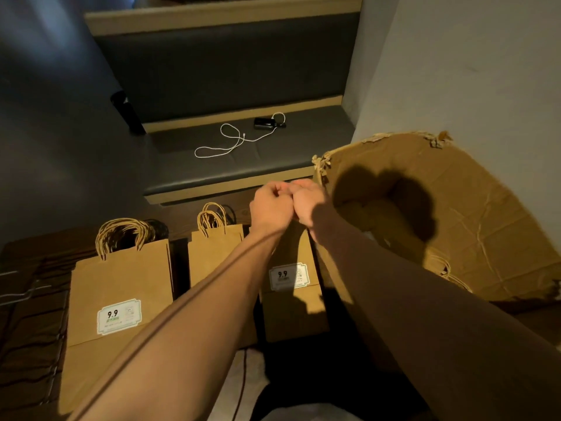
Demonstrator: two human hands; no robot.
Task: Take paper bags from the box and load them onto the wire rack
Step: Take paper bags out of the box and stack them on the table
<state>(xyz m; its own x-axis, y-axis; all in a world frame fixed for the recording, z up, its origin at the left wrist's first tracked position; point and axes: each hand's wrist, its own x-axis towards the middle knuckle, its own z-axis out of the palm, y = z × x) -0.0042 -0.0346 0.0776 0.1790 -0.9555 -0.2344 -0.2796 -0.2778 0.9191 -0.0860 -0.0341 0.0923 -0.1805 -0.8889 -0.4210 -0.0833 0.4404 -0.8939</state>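
Note:
My left hand (268, 205) and my right hand (308, 203) are pressed together as fists, just left of the open cardboard box (473, 214). Directly under them is a brown paper bag (291, 302) with a 9.9 label; its handles are not visible and seem to be inside my fists. Two more stacks of the same bags (121, 287) (212, 256) lie to the left with their twisted handles showing. Bag handles (449, 268) show inside the box. Thin wires of the rack (21, 294) appear at the far left edge.
A dark padded bench (243, 159) runs behind the bags, with a white cable (230, 141) and a small dark device (267, 123) on it. A black bottle (127, 113) stands at its left end. A pale wall rises behind the box.

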